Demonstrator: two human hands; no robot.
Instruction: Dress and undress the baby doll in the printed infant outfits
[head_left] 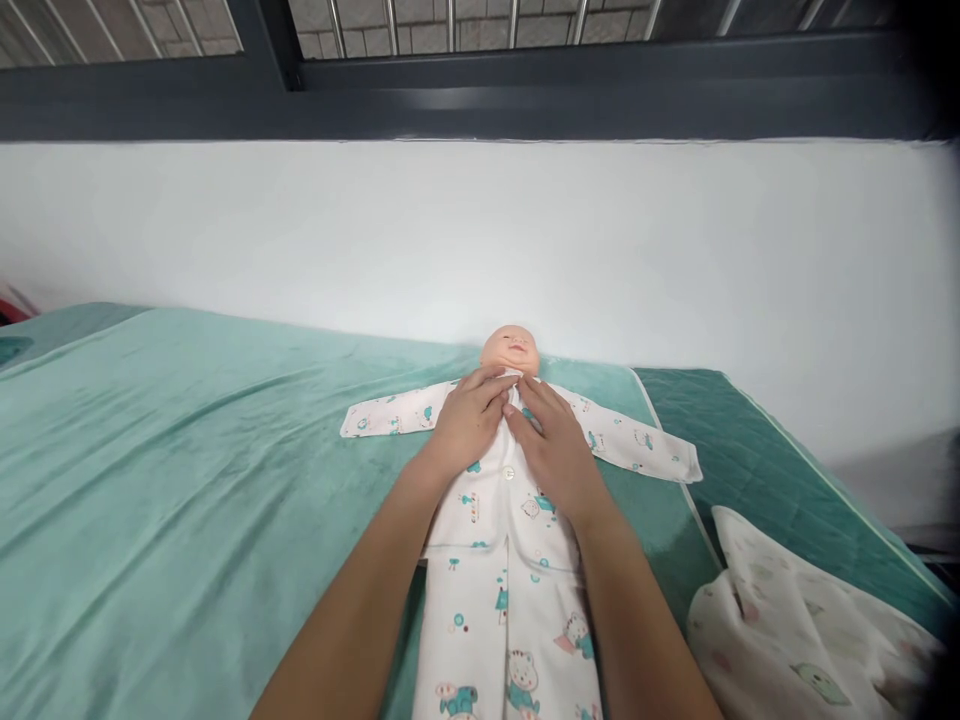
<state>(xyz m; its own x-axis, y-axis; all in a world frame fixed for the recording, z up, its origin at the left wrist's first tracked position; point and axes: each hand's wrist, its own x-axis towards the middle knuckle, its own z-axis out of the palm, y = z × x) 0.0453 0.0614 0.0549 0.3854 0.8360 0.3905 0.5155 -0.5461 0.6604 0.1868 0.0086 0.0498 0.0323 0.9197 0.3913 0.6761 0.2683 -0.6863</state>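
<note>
No lettering, brand or number can be read on the white, teal-printed long-sleeved fabric top [484,500] near the dial's centre, the matching white printed trousers [480,640] at six o'clock or the crumpled, pale patterned cloth [787,620] at four.

- Slim, smooth-backed, bare left hand [469,418], narrow-fingered, with low, softly rounded knuckles.
- Broad-backed, smooth, bare right hand [559,455], long-fingered, with a sturdy, round-tipped thumb [521,424].
- Long, smooth, bare left forearm [356,600], slender at the wrist, widening evenly toward the bottom edge of the view.
- Long, smooth, bare right forearm [637,600], much the same in outline: narrow at the wrist, fuller lower down, with gently curved sides.
- Bare from fingertips to frame edge on both sides, with both forearms cut off at the bottom of the view.
</note>
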